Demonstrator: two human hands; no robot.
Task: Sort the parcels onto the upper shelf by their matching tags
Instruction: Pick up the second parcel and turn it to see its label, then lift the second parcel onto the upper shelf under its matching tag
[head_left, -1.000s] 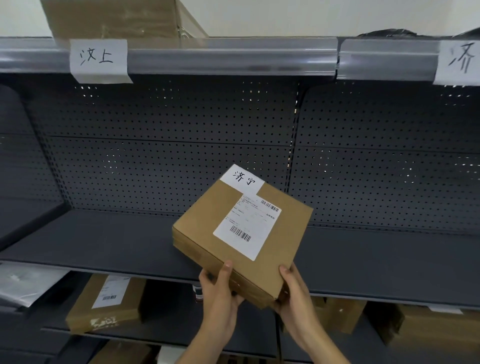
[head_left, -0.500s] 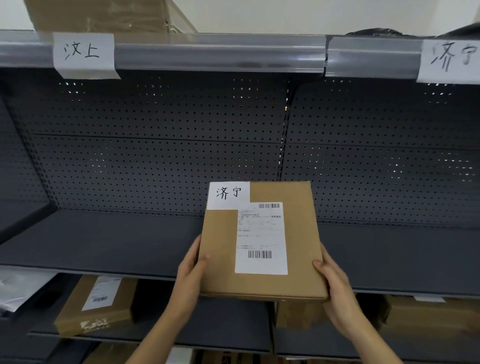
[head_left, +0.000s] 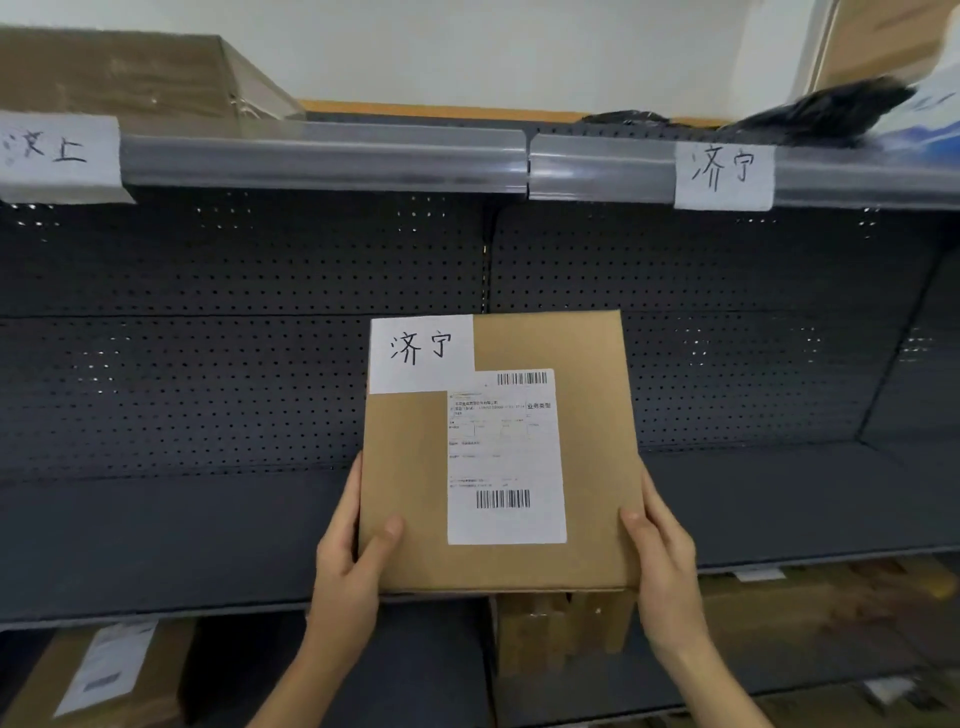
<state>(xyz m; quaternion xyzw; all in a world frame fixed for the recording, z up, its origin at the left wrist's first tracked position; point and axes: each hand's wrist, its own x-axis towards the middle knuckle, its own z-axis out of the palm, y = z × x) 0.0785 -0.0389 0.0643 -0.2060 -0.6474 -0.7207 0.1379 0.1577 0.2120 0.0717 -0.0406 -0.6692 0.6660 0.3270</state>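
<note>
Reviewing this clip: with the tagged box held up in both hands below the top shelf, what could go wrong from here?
1. Misplacement: the box carries a 济宁 tag; the matching shelf tag is to the right, while another tag sits left.
2. Crowding: a black bag already lies above the matching tag and may get pushed.
3. Slip: the left hand and right hand grip only the lower corners.

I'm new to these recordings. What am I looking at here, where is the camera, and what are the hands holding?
No machine here: a head-worn camera looks forward and down at a person's bare hands. The left hand and right hand hold a flat cardboard parcel by its sides, with a handwritten tag reading 济宁. A matching shelf tag hangs on the upper shelf rail, to the right; another tag, at left, reads differently. The dark middle shelf behind the parcel looks bare.
</note>
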